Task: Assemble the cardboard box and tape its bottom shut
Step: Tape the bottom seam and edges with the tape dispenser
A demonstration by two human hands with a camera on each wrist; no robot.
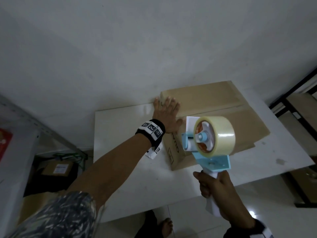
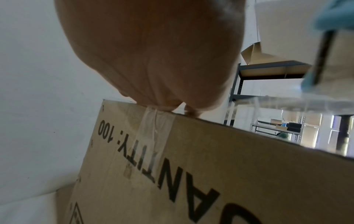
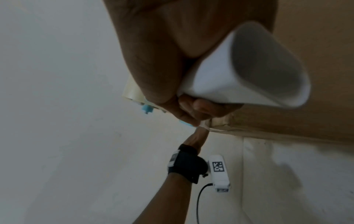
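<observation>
While the brown corrugated cardboard box (image 1: 214, 117) lies bottom-up on the white square table (image 1: 120, 134), it serves as the reference for everything below. Left of the box, on its left end, the left hand (image 1: 167, 115) lies flat with fingers straight and spread, palm pressing the flaps down over the edge. Under that palm, in the left wrist view, a strip of clear tape (image 2: 153, 128) runs down the box's end face, already wrinkled. Over the box's near left corner hangs the blue-and-white plastic tape dispenser with its roll of clear packing tape (image 1: 211, 136); at the near right of the box, the right hand (image 1: 217, 188) has its fingers clenched round the white handle. Risk, judged: if the left palm lifts early, the tape end may peel off the end face; a skewed pull would carry the tape off the centre seam (image 1: 223, 109); slack web would fold and stick to itself. Legible print on the end face: "QUANTITY: 100" (image 2: 153, 159), with a triangle symbol partly visible. No brand readable.
</observation>
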